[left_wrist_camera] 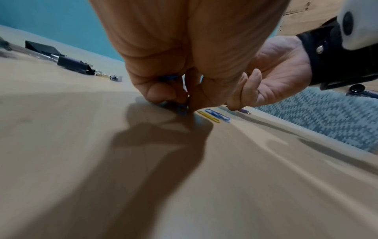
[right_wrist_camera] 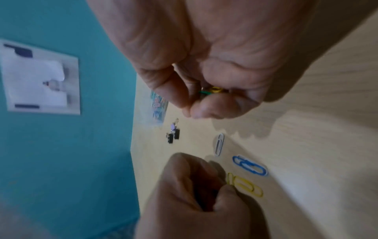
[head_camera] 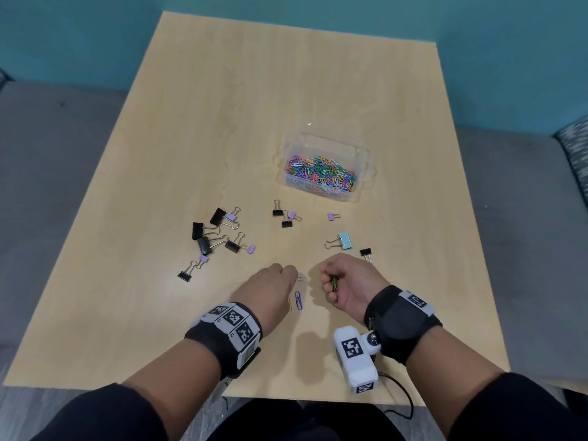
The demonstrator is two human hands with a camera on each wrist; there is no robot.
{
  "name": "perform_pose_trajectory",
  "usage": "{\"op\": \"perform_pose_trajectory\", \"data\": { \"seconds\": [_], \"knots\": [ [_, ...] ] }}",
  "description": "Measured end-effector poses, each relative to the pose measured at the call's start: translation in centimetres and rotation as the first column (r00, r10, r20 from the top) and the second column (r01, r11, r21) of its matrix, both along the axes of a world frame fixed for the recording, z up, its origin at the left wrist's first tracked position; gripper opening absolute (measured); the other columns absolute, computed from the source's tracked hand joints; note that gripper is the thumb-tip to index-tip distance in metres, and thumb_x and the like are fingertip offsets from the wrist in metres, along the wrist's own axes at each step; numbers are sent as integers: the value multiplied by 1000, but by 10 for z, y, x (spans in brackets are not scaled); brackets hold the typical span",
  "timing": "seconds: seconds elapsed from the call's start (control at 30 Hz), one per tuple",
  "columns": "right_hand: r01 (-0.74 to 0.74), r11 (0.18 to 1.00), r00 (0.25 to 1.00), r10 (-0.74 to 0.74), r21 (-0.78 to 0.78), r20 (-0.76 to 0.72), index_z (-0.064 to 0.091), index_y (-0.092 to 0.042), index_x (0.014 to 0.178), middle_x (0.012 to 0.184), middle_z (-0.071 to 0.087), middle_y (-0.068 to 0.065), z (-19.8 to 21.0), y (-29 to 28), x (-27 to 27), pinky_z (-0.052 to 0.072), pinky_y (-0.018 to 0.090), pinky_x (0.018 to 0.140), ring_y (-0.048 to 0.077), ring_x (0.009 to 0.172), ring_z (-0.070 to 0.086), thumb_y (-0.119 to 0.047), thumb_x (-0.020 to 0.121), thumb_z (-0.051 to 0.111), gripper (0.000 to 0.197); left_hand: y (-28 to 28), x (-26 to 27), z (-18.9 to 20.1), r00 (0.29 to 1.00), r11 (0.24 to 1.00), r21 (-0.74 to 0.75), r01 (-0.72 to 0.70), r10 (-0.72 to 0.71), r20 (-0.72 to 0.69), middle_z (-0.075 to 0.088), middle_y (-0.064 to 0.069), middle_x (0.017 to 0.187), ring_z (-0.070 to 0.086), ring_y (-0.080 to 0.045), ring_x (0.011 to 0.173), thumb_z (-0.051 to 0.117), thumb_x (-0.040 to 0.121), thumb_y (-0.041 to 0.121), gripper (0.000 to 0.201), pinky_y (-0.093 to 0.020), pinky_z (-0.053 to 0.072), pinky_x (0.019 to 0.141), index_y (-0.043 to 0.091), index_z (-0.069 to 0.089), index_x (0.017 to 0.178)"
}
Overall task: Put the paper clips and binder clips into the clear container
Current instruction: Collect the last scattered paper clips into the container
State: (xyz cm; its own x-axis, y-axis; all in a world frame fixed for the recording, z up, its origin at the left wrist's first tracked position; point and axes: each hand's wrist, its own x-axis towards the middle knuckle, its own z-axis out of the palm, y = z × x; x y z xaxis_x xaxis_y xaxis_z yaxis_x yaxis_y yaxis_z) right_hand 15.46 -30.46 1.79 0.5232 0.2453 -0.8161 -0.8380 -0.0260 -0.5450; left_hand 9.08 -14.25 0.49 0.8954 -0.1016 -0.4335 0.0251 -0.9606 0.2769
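Observation:
The clear container [head_camera: 368, 163] stands right of the table's centre with several coloured paper clips inside. Near the front edge my left hand [head_camera: 291, 272] is curled with its fingertips down on the table. In the left wrist view it holds blue paper clips [left_wrist_camera: 167, 77] in the fist and pinches another [left_wrist_camera: 182, 110]. My right hand [head_camera: 327, 278] hovers beside it, gripping green and yellow paper clips [right_wrist_camera: 212, 90]. Between the hands lie a white clip [right_wrist_camera: 219, 144], a blue clip [right_wrist_camera: 250, 165] and a yellow clip [right_wrist_camera: 245, 184].
Black and purple binder clips lie in a cluster [head_camera: 216, 233] at the left and a smaller group [head_camera: 284, 214] in the middle. A purple one [head_camera: 333, 216], a teal one [head_camera: 344, 240] and a black one [head_camera: 366, 252] lie just beyond my right hand.

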Motion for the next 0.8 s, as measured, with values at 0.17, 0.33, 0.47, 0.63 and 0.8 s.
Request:
{"op": "perform_pose_trajectory", "data": {
  "seconds": [0.17, 0.33, 0.47, 0.63, 0.8],
  "knots": [
    [-471, 497, 470, 841, -729, 269, 52, -24, 86, 79, 59, -6, -7, 21, 3, 43, 28, 56, 15, 68, 57, -21, 81, 59, 9, -1, -2, -4, 998, 997, -51, -53, 52, -17, 34, 0, 83, 35, -22, 72, 46, 79, 1, 21, -32, 29, 61, 18, 33, 85],
    [-471, 228, 140, 973, -852, 183, 49, -16, 88, 83, 57, 5, -12, 36, 2, 50, 38, 64, 25, 73, 56, -8, 85, 48, 9, 8, -8, -11, 989, 983, -108, -149, 146, -36, 41, 0, 86, 43, -21, 72, 51, 88, 7, 15, -33, 38, 63, 17, 40, 87],
    [-475, 183, 130, 982, -861, 137, 50, -14, 85, 84, 54, 5, -17, 42, 3, 50, 36, 67, 25, 76, 56, -4, 85, 46, 10, 5, -10, -12, 998, 996, -59, -62, 61, -21, 36, 1, 87, 40, -19, 72, 51, 83, 0, 26, -30, 35, 63, 21, 35, 83],
    [-464, 186, 134, 981, -866, 139, 44, -17, 77, 81, 42, 1, -18, 42, -1, 45, 33, 64, 24, 73, 51, -9, 83, 52, 13, -2, -11, -6, 998, 1000, -8, -11, 10, -55, 46, -5, 98, 42, -21, 77, 46, 77, -6, 27, -31, 37, 66, 18, 42, 89],
    [-437, 616, 580, 750, -655, 319, 58, -14, 85, 77, 57, 1, -17, 18, -5, 37, 27, 54, 18, 64, 52, -3, 76, 47, 18, -6, -15, 3, 995, 995, 52, 89, -86, -54, 47, -7, 109, 50, -25, 93, 45, 79, -4, 32, -28, 30, 66, 12, 45, 106]
  ]
}}
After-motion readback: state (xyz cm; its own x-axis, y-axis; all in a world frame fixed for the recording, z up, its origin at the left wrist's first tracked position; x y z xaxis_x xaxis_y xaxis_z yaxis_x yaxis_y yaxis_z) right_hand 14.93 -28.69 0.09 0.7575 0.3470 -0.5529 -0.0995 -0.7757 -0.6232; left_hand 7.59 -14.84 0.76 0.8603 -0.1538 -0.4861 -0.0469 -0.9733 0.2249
